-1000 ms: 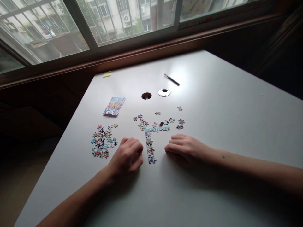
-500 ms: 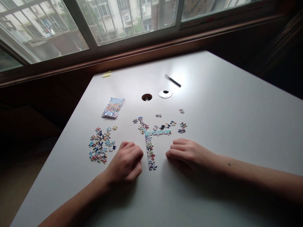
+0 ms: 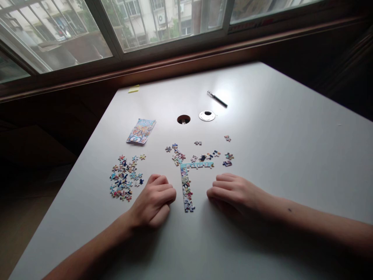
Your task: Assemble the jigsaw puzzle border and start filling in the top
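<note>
An L-shaped strip of joined jigsaw pieces (image 3: 185,186) lies flat on the table between my two hands. Its top arm is light blue; its other arm runs toward me. Left of it rests my left hand (image 3: 154,200), curled into a loose fist, with the inside of the fingers hidden. My right hand (image 3: 230,192) lies to the right of the strip, fingers bent under and their tips out of sight. Loose jigsaw pieces (image 3: 124,179) form a pile beyond and left of my left hand. Several more pieces (image 3: 178,157) are scattered along the strip's far side.
On the white table (image 3: 279,155), a small picture sheet (image 3: 141,131) lies behind the pile. Farther back are a round cable hole (image 3: 183,119), its metal cover ring (image 3: 207,116) and a dark pen (image 3: 217,99). Yellow tape (image 3: 134,89) marks the back edge, below a window (image 3: 169,23).
The view has shifted slightly, so the items on the table appear a little farther right. My left thumb has drawn in closer to the fist. The puzzle pieces lie as before.
</note>
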{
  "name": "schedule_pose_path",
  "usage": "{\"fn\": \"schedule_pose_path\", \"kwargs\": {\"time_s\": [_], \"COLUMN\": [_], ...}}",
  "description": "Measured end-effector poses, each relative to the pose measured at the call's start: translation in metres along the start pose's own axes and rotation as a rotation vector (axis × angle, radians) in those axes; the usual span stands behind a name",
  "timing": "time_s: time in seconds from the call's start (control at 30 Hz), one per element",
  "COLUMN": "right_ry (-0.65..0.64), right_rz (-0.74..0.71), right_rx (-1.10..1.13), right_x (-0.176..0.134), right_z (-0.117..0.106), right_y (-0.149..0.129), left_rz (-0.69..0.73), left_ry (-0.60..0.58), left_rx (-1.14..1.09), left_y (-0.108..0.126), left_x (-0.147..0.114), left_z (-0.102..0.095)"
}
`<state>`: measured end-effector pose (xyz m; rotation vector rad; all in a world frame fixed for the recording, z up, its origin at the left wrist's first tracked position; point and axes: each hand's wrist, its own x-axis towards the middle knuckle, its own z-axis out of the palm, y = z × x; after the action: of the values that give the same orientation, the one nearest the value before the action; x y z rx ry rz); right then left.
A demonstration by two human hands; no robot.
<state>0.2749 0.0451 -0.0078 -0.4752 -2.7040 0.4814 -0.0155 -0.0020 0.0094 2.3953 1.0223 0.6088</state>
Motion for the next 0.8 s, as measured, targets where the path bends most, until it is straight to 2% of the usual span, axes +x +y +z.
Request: {"fn": "schedule_pose_path", "kwargs": {"time_s": [0.3,0.8], "right_ry": [0.032,0.019], "right_rz": [-0.004,-0.001], "right_rx": [0.013,0.014], "right_x": [-0.0019,-0.0012], "right_z": [-0.0002,0.0000], "right_y": [-0.0007,-0.0007], "left_rz": [-0.031,-0.057], "left_ry": [-0.076,-0.093], "left_rx": [0.024,0.034], "left_y": [-0.0006,0.0040], "left_x": [-0.0001,0.0017], "left_z": [-0.0047,-0.0042]}}
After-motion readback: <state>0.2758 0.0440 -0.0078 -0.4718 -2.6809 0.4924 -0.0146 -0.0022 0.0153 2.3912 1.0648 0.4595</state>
